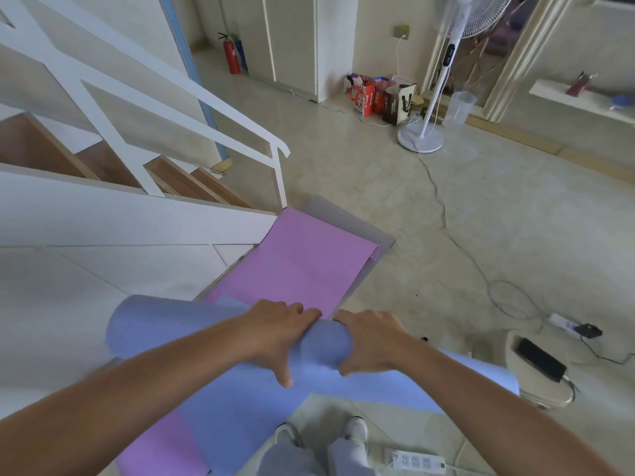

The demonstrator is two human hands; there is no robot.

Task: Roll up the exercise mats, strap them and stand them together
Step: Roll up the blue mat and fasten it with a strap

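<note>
A blue exercise mat (165,324) is partly rolled into a loose tube and lifted off the floor, its free end hanging down toward my feet. My left hand (275,334) grips the roll from the left, thumb under it. The roll's right end is held by my right hand (374,338), fingers curled over the top. Below it a pink mat (295,262) lies flat on the floor, running away from me. A grey mat (347,221) lies under the pink one, showing along its far edge.
A white staircase with railing (137,108) rises on the left. A standing fan (426,132) and its cable are ahead on the right, with bags (378,97) beside it. Power strips (415,462) and a stool holding a black device (539,362) are near my feet.
</note>
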